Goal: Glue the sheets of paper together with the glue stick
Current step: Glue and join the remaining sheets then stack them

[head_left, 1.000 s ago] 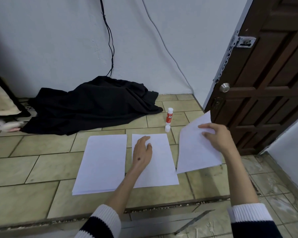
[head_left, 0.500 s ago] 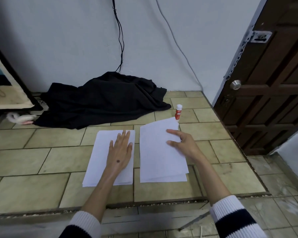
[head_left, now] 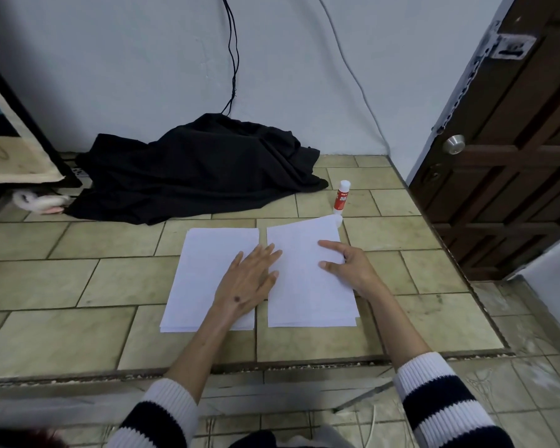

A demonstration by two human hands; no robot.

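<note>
1. Left hand (head_left: 251, 279) lies flat, fingers straight, across the inner edge of the left paper stack (head_left: 207, 279), fingertips touching the right paper stack (head_left: 307, 286).
2. Right hand (head_left: 348, 266) rests on the right stack's outer edge, forefinger extended, thumb pressing the paper.
3. Glue stick (head_left: 341, 195) stands upright beyond the right hand, just past the stack's far corner.
4. Black cloth (head_left: 201, 169) lies beyond both hands, by the wall.

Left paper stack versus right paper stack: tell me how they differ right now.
The left paper stack lies flat under the open left hand; the right paper stack has its far corner lifted, with the right hand on its right edge. Only the right one reaches the glue stick. Both are white, on the tiled floor.
</note>
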